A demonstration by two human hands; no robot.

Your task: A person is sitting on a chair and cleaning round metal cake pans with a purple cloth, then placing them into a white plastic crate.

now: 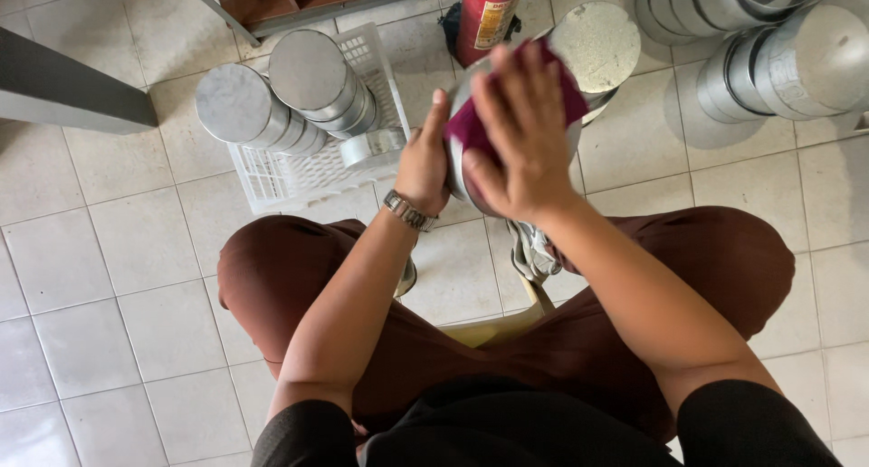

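Here, a white plastic basket (272,173) on the tiled floor holds stacks of round metal cake tins (312,87) lying on their sides — more such stacks (778,60) sit well to the right of it. Just right of the basket, the left hand (424,164) is curled around the rim of one round tin (460,132), gripping it. The right hand (520,137) lies spread flat against that tin — a maroon cloth (471,130) pressed under its palm.
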